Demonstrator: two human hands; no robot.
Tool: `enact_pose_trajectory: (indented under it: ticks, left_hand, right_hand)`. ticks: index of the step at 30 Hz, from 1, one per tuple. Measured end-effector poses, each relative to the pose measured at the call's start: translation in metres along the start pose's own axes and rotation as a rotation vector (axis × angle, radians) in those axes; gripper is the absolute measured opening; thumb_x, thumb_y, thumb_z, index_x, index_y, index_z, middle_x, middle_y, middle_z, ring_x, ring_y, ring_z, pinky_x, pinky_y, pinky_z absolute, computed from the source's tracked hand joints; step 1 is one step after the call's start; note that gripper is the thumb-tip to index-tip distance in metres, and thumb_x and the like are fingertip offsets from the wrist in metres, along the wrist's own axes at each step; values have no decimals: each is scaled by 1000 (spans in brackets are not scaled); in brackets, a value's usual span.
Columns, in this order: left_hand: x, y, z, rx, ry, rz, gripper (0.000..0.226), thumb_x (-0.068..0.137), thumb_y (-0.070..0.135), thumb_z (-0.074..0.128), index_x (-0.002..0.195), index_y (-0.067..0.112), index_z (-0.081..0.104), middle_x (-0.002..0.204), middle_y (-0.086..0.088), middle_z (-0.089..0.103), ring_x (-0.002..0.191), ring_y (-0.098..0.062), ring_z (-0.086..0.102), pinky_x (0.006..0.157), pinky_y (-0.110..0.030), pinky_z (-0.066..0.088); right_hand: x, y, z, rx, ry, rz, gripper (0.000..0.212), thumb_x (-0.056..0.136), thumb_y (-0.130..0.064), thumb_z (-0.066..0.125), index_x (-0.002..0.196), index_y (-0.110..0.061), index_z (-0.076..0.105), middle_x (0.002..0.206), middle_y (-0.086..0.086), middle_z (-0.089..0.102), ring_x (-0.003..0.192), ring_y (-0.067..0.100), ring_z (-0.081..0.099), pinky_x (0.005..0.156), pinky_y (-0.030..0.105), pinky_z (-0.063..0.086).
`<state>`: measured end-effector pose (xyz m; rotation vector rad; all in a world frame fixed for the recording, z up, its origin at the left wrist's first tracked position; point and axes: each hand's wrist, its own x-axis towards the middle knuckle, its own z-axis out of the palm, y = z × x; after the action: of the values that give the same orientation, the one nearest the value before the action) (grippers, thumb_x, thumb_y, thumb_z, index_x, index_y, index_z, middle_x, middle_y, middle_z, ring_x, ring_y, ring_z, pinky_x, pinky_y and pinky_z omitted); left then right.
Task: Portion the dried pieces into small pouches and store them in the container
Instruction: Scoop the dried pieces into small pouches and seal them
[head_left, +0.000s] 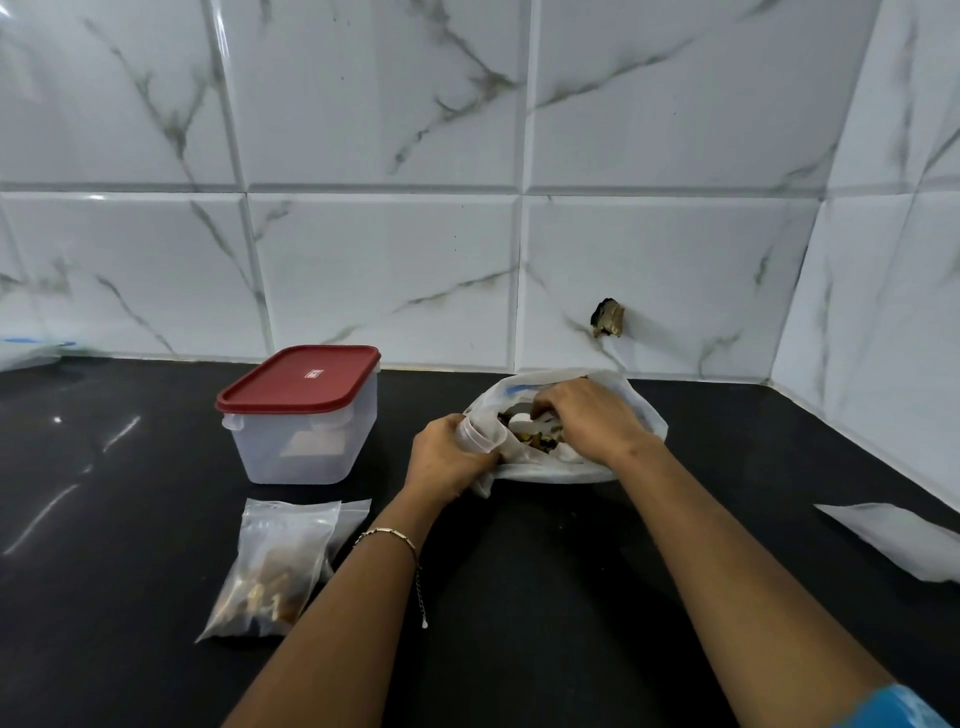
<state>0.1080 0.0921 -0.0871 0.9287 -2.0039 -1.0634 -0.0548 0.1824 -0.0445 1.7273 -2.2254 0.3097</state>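
One filled pouch lies on the worktop just in front of the lidded container, its long axis running away from the person. Rightward, the left hand grips a limp, light small pouch at its rim, likely the best hold on slippery film, with its mouth facing the big bag. There the right hand curls over brittle-looking dried pieces, though whether it grasps any cannot be told.

Red lid on the clear container, glossy black counter, white tiles veined grey, white bag showing brown dried pieces, blue sleeve at the corner.
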Motion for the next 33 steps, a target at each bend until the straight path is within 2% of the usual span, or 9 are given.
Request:
enact_pose_trajectory:
  ticks: [3, 7, 10, 14, 19, 22, 24, 27, 33]
  left_hand:
    - [-1, 1, 0, -11, 9, -8, 37, 75, 17, 79, 109, 14, 67, 93, 2, 70, 79, -1, 62, 61, -11, 45]
    - [-3, 2, -1, -14, 10, -6, 37, 75, 17, 79, 110, 13, 67, 93, 3, 69, 80, -3, 62, 62, -11, 44]
    - [-3, 1, -2, -19, 21, -6, 40, 73, 21, 81, 110, 14, 66, 95, 4, 69, 84, -6, 63, 69, -15, 46]
    - [-2, 0, -2, -6, 15, -34, 47, 72, 23, 82, 114, 15, 64, 103, 0, 69, 93, -13, 64, 82, -27, 52]
    - [0, 0, 0, -23, 1, -54, 50, 74, 20, 81, 120, 14, 60, 110, -3, 67, 97, -15, 62, 83, -26, 50]
    - [0, -1, 2, -24, -4, -61, 54, 75, 22, 81, 123, 13, 58, 114, -3, 65, 104, -17, 61, 86, -28, 51]
    - [1, -4, 2, -20, -1, -51, 54, 74, 25, 81, 122, 12, 60, 111, -3, 67, 101, -16, 62, 79, -24, 51]
    - [1, -6, 3, -26, 3, -48, 50, 73, 26, 82, 117, 13, 61, 106, -3, 67, 97, -15, 62, 73, -21, 48]
    - [2, -6, 6, -41, 19, -47, 43, 73, 26, 82, 108, 14, 58, 105, -3, 64, 96, -16, 61, 75, -26, 50]
  right_hand:
    - [-7, 9, -9, 5, 14, -8, 41, 89, 2, 52, 114, -26, 69, 113, -2, 68, 104, 16, 61, 87, 29, 50]
    - [-16, 11, -4, -163, 124, 19, 42, 88, 5, 51, 115, -22, 68, 102, 3, 67, 96, 22, 63, 71, 29, 45]
    - [-18, 12, 8, -182, 99, 67, 33, 88, 1, 57, 110, -20, 68, 99, 3, 66, 89, 21, 64, 71, 28, 49]
    - [-12, 18, 12, 80, 23, 183, 35, 90, -1, 55, 111, -25, 70, 110, -1, 67, 94, 17, 65, 85, 31, 53]
    - [-12, 27, 6, 399, -51, 308, 27, 89, -6, 60, 94, -29, 73, 109, -5, 69, 93, 11, 64, 85, 29, 52]
    - [-11, 27, 3, 516, -103, 374, 28, 90, -3, 56, 91, -24, 75, 84, -2, 69, 65, 12, 60, 62, 27, 49]
    - [-11, 26, 3, 676, -130, 456, 29, 89, 3, 55, 91, -18, 76, 69, 0, 67, 51, 11, 52, 50, 26, 42]
    - [-11, 24, 1, 849, -175, 556, 30, 90, 9, 51, 94, -9, 76, 66, 7, 67, 47, 9, 49, 44, 21, 37]
    - [-13, 21, -9, 897, -254, 605, 37, 90, 13, 41, 87, -5, 73, 68, 9, 59, 46, 9, 39, 35, 17, 28]
